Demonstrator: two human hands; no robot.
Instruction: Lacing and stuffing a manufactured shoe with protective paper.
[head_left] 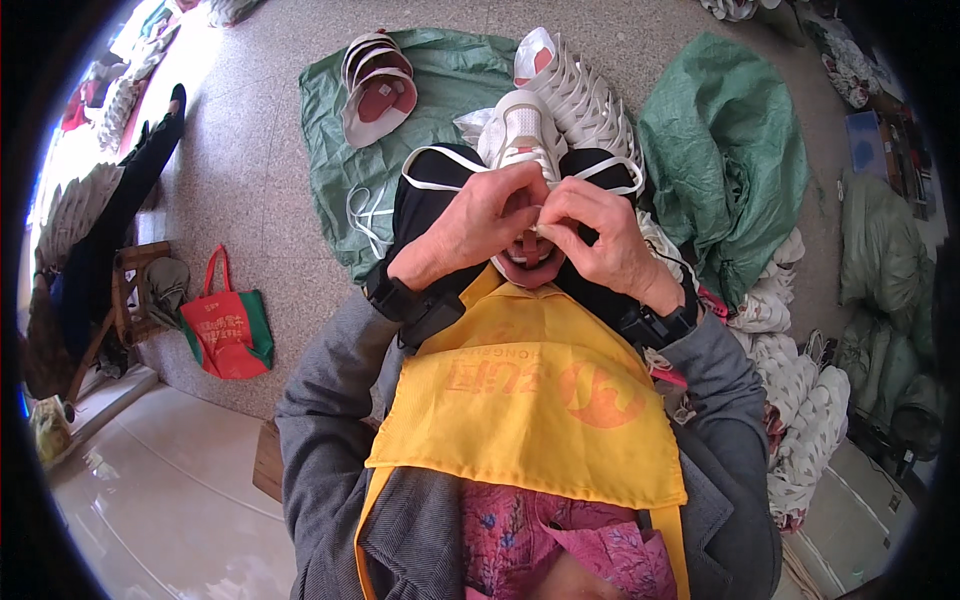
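We are looking down on a speckled stone floor where a green tarp is lying spread beneath stacks of white shoe uppers, with a second green sack bunching up just to the right. A person in a grey jacket and a yellow apron is sitting over the work, forearms coming up from the lower edge. A red and green tote bag is standing well apart on the left, near a wooden stool. More white uppers are piling along the right side.

In the lap, a white shoe is resting toe away from us, its red-lined opening facing the person. The left hand is curling over the shoe's near edge, fingers pressed together. The right hand is touching it, thumb and forefinger pinching something small and pale at the shoe's mouth; we cannot tell exactly what it is. A white lace is looping out to the left.
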